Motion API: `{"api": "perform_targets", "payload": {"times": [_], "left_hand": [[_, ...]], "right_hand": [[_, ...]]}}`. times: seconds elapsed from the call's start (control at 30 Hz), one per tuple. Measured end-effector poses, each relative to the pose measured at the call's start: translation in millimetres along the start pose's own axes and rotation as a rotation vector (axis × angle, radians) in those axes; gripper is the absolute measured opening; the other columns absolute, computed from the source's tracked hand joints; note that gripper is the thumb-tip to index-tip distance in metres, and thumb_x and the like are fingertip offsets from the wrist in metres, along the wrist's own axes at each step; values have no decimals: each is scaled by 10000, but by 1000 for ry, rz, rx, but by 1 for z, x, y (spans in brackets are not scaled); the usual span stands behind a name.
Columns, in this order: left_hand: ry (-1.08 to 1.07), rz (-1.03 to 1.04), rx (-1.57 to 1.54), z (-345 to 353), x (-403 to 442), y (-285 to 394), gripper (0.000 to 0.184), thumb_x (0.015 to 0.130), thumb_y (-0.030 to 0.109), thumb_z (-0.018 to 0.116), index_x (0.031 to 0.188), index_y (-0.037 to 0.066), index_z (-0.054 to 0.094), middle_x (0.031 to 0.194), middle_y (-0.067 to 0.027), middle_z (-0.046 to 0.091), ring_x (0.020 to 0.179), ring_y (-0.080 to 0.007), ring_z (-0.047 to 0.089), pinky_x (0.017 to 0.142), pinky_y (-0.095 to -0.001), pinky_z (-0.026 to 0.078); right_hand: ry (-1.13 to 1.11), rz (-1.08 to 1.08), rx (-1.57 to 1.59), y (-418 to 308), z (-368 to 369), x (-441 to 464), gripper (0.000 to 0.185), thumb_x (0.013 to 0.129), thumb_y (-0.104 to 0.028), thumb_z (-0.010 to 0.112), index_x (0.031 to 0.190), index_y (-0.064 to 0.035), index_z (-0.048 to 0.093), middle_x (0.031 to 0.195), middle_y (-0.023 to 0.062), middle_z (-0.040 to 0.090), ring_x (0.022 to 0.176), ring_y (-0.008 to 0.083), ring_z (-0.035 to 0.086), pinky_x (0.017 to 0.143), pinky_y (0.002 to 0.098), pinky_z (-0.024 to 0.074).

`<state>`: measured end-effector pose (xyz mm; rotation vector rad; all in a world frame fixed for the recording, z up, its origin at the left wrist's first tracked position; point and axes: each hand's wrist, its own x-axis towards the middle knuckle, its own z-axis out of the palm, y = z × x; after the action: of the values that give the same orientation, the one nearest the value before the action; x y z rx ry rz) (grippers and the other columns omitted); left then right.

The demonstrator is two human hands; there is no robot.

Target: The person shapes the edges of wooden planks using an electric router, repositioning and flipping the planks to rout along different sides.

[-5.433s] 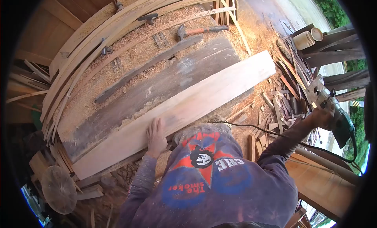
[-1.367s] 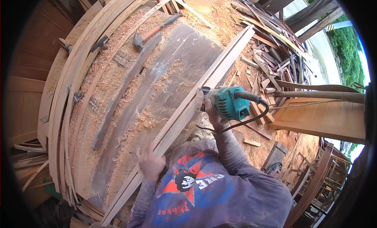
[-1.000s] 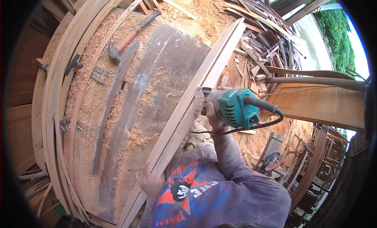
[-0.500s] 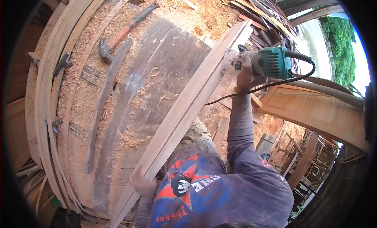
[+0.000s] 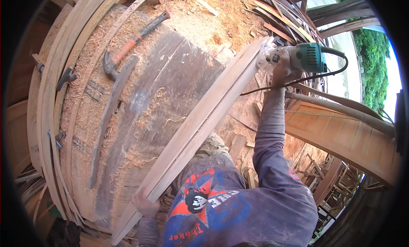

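My right hand (image 5: 284, 74) is wrapped round a green trim router (image 5: 309, 57). The router's clear base sits against the far end of a long wooden plank (image 5: 194, 130), which has a groove running along it. My left hand (image 5: 145, 203) grips the plank near its lower end, with the fingers over its left edge. A black cord leaves the router's back, loops round and passes below my right hand.
A claw hammer (image 5: 128, 49) lies on the shaving-covered workbench (image 5: 174, 76), beside a dark narrow wood strip (image 5: 111, 115). Long curved boards (image 5: 49, 102) line the left edge. Scrap wood (image 5: 281, 17) is piled at the upper right, above a panelled wooden piece (image 5: 341, 132).
The router and my right hand have moved up and right along the plank, closer to its far end. My left hand still holds the lower end. The whole view has shifted slightly.
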<state>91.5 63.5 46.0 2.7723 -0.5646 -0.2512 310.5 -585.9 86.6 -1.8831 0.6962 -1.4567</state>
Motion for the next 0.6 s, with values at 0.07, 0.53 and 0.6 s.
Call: {"api": "perform_targets", "payload": {"times": [0.07, 0.53, 0.6], "left_hand": [[0, 10, 4, 0, 1, -1, 686, 712, 266, 836, 1306, 39, 579, 1102, -127, 662, 991, -344, 634, 995, -546, 422], [2, 2, 43, 3, -3, -1, 642, 727, 298, 835, 1253, 26, 587, 1015, -164, 632, 943, -390, 621, 973, -567, 429], [-3, 3, 43, 2, -2, -1, 641, 725, 296, 837, 1250, 26, 587, 1022, -166, 631, 946, -393, 621, 971, -568, 429]], "right_hand": [[-25, 34, 3, 4, 3, 11, 376, 781, -99, 795, 1069, 116, 686, 987, 202, 745, 850, 274, 745, 769, 345, 605], [-34, 24, 231, 47, 13, 44, 250, 806, -64, 776, 997, 87, 719, 934, 143, 749, 754, 195, 714, 695, 306, 593], [-41, 37, 239, 49, 13, 45, 247, 805, -62, 776, 995, 85, 719, 932, 141, 748, 756, 194, 714, 698, 307, 593]]}}
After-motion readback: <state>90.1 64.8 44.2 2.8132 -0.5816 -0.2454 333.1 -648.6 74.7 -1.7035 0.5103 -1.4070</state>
